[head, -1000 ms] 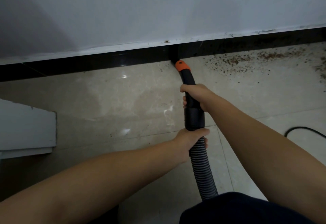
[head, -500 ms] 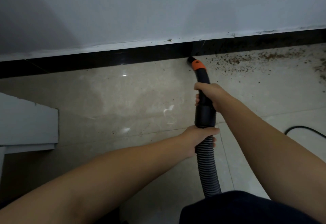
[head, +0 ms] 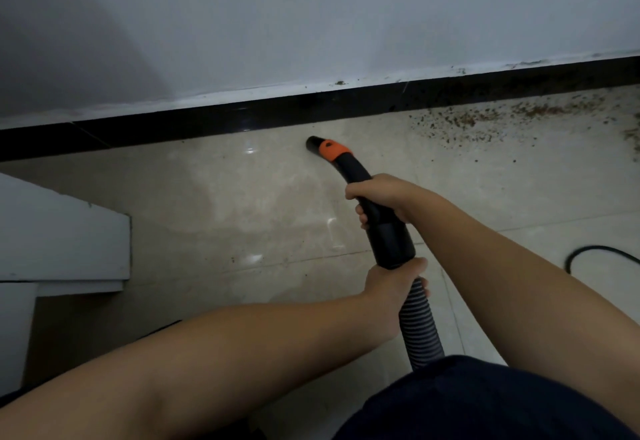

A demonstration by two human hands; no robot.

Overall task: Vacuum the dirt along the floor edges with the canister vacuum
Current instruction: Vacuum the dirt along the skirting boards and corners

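Now the vacuum nozzle (head: 317, 144) has been drawn back from the black skirting (head: 207, 122), left of the dirt (head: 485, 119) at upper right. Right hand (head: 382, 197) is clamped on the wand, left hand (head: 393, 283) on the ribbed hose (head: 420, 332); that dirt remains to be taken.

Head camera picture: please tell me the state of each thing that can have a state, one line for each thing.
Vacuum nozzle: open end low over the floor, apart from the baseboard.
Hose: ribbed, held, runs down toward the person.
Right hand: closed around the black handle.
Left hand: closed around the hose top.
Dirt: scattered along the edge, right of the nozzle, not yet vacuumed.
Baseboard: black, glossy, speckled at right.
Black cable: lying loose on the floor.
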